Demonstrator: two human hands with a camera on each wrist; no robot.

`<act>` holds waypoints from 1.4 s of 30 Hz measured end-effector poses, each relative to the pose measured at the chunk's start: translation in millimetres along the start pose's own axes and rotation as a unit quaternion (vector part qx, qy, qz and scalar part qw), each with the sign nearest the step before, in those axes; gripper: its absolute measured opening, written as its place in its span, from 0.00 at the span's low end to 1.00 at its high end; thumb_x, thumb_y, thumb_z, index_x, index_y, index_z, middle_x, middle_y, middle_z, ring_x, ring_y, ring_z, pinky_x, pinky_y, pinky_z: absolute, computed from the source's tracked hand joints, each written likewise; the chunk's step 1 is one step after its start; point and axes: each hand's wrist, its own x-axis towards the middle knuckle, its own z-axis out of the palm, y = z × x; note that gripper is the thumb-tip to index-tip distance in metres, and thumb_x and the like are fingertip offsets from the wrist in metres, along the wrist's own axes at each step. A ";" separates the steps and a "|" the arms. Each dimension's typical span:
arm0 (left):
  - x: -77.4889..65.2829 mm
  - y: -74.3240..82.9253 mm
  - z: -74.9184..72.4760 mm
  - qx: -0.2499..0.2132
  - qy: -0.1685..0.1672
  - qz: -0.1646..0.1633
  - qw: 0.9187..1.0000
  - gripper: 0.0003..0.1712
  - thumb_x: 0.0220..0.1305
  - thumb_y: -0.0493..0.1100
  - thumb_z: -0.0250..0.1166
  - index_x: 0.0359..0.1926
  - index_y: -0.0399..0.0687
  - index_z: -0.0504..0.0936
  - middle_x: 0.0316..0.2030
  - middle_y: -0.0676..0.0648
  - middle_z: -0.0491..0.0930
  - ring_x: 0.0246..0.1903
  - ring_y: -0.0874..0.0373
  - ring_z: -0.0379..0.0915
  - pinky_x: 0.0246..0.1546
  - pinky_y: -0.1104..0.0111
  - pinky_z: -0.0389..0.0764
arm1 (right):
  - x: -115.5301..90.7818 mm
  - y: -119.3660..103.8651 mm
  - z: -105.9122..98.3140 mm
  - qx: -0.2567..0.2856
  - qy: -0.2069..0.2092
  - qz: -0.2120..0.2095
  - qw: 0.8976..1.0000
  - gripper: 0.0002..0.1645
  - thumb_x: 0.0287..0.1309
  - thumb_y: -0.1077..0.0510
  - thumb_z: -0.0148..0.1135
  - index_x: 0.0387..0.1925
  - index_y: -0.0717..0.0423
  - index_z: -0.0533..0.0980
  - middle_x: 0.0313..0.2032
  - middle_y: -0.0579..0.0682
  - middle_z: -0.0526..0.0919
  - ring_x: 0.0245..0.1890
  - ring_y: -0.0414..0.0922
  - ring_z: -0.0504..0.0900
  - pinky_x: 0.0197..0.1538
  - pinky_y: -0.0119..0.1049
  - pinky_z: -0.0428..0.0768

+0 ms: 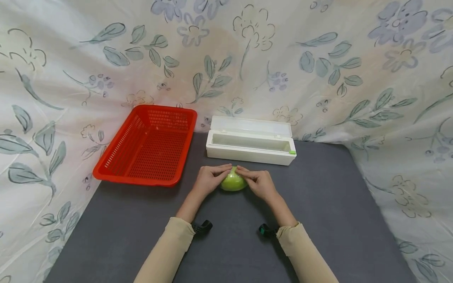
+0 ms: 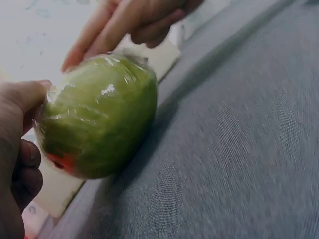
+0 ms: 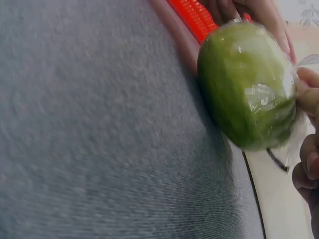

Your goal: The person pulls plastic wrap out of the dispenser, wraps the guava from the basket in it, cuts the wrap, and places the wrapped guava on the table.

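A green fruit (image 1: 233, 181) in clear, shiny cling film (image 2: 107, 89) rests on the grey table between the two hands. My left hand (image 1: 209, 179) is at its left side and top, pinching the film with thumb and fingertips near the crown. In the left wrist view the fruit shows an orange-red patch at its lower end. Opposite, my right hand (image 1: 260, 182) pinches the film at the upper right of the fruit. Its fingertips nearly meet those of the left hand. Loose film (image 3: 297, 132) stands out beside the right hand in the right wrist view.
Behind the hands stands a long white cling film box (image 1: 251, 153), its lid (image 1: 251, 125) raised and a green slider (image 1: 292, 152) at its right end. A red plastic basket (image 1: 139, 181) sits at the back left. A flowered curtain (image 1: 318, 90) surrounds the grey table (image 1: 318, 204).
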 end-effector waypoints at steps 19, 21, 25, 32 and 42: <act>-20.5 -14.5 -18.4 0.010 -0.025 -0.010 1.000 0.39 0.54 0.42 0.84 0.67 0.43 0.82 0.65 0.43 0.81 0.12 0.66 0.57 0.19 0.72 0.68 | -18.1 14.8 -8.1 0.037 -0.027 0.065 0.997 0.23 0.78 0.58 0.61 0.70 0.53 0.78 0.63 0.58 0.84 0.24 0.30 0.73 0.31 0.31 0.76; -21.2 -14.6 -18.6 0.010 -0.034 -0.007 0.999 0.41 0.53 0.41 0.85 0.68 0.44 0.81 0.66 0.43 0.80 0.12 0.66 0.59 0.19 0.72 0.69 | -19.9 18.5 -10.2 0.063 -0.042 0.061 0.995 0.24 0.77 0.61 0.61 0.70 0.53 0.78 0.68 0.55 0.79 0.37 0.25 0.79 0.36 0.30 0.78; -22.4 -14.8 -16.6 0.011 -0.039 -0.007 0.999 0.40 0.53 0.43 0.85 0.67 0.47 0.82 0.67 0.45 0.80 0.12 0.67 0.60 0.21 0.73 0.71 | -24.2 24.9 -10.3 0.100 -0.016 0.085 0.991 0.21 0.73 0.61 0.66 0.64 0.54 0.82 0.63 0.55 0.84 0.29 0.24 0.80 0.27 0.29 0.74; -23.2 -16.8 -17.7 0.058 -0.078 -0.006 0.995 0.50 0.50 0.44 0.87 0.75 0.50 0.76 0.73 0.49 0.74 0.15 0.68 0.66 0.22 0.71 0.75 | -30.2 25.7 -5.6 0.080 0.063 0.117 0.988 0.13 0.68 0.55 0.72 0.52 0.49 0.90 0.42 0.54 0.93 0.04 0.35 0.61 0.12 0.29 0.64; -24.1 -19.8 -21.1 0.156 -0.085 0.030 0.984 0.51 0.55 0.35 0.83 0.78 0.48 0.71 0.74 0.48 0.73 0.21 0.68 0.68 0.27 0.72 0.76 | -36.2 26.2 -7.6 -0.029 -0.006 0.026 0.999 0.35 0.56 0.62 0.81 0.66 0.50 0.82 0.21 0.47 0.86 0.09 0.26 0.51 0.17 0.29 0.58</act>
